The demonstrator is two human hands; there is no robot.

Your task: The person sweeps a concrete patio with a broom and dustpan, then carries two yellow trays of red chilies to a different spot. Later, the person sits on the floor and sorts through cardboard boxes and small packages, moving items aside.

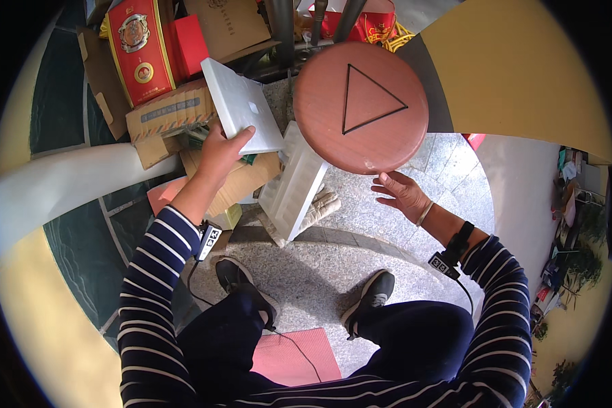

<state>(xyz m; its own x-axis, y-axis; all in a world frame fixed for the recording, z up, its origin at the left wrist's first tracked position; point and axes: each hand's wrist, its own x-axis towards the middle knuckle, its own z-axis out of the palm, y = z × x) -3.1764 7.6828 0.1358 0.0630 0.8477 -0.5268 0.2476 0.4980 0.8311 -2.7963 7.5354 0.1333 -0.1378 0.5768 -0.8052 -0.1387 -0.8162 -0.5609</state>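
Observation:
My left hand (222, 153) grips a flat white panel (245, 107), perhaps foam, at its near edge, thumb on top. The panel tilts above some cardboard. To its right stands a round reddish-brown stool top (372, 148) bearing a black triangle outline (376, 126). My right hand (403, 196) is at the near rim of that round top, fingers spread and holding nothing; whether the fingertips touch the rim I cannot tell. Between my hands a white foam tray (293, 188) with hollows leans at a slant. A pale work glove (324, 206) shows partly behind the tray.
Cardboard pieces (168, 115) and a red printed box (140, 51) are heaped at the left. Metal legs (283, 30) and a red bag (372, 20) are at the back. A pink mat (298, 357) lies between my feet on the stone floor (316, 275).

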